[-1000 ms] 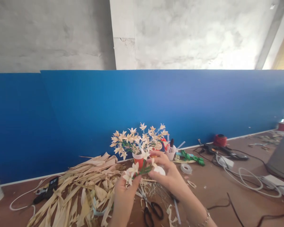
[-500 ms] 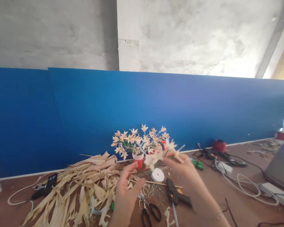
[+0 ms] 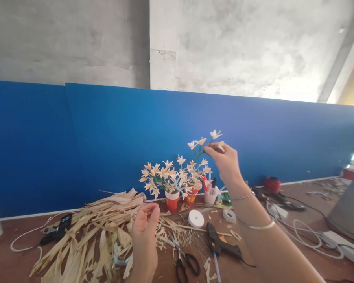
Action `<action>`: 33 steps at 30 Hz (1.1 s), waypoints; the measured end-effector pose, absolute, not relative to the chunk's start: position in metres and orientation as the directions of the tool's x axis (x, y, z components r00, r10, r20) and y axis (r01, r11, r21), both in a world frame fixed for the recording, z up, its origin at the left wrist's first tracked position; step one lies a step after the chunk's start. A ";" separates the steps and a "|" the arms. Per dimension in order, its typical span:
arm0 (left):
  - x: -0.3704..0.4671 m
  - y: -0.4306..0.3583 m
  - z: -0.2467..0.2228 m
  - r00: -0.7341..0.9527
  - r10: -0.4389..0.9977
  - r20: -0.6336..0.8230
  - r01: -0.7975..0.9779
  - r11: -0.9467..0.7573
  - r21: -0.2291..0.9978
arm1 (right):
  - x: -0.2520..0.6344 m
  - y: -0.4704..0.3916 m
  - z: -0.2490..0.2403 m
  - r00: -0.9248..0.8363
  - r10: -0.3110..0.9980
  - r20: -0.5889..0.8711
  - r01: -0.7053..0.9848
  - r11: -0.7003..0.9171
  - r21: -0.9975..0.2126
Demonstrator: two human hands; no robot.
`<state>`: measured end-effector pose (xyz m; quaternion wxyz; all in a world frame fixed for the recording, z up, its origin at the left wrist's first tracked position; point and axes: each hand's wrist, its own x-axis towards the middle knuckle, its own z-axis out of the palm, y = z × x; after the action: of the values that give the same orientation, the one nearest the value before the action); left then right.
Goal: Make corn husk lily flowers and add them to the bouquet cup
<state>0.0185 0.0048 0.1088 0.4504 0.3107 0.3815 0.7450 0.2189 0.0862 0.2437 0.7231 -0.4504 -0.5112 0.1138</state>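
My right hand (image 3: 224, 159) is raised above the table and pinches a green-stemmed flower sprig (image 3: 201, 142) with several pale blossoms. Below and left of it, pale flowers (image 3: 163, 173) stand in a red and white cup (image 3: 172, 201), and a second red cup (image 3: 190, 197) sits just beside. My left hand (image 3: 147, 220) is in front of the cups with its fingers curled and thumb near the fingertips; nothing can be made out in it. Dry husks (image 3: 106, 224) lie to its left, black-handled scissors (image 3: 186, 261) to its right.
On the table (image 3: 315, 200) are a white tape roll (image 3: 196, 218), a black glue gun (image 3: 221, 243), a clear tape roll (image 3: 229, 215), a cup of tools (image 3: 211, 195), a power strip (image 3: 342, 244) with cables, and a black device (image 3: 64, 224). A blue panel (image 3: 112, 133) stands behind.
My right hand has risen with the flower sprig, away from my left hand. My left hand has moved slightly left, and its fingers have closed toward the thumb.
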 end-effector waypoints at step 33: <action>0.023 0.004 0.105 -0.388 0.914 0.116 -0.464 -0.302 0.833 | 0.181 0.135 0.204 0.216 0.777 0.591 0.613 0.363 -0.702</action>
<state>0.0233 0.0040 0.1053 0.4611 0.3053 0.3691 0.7470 0.1813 0.1350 0.2035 0.5434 -0.5593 -0.6215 0.0755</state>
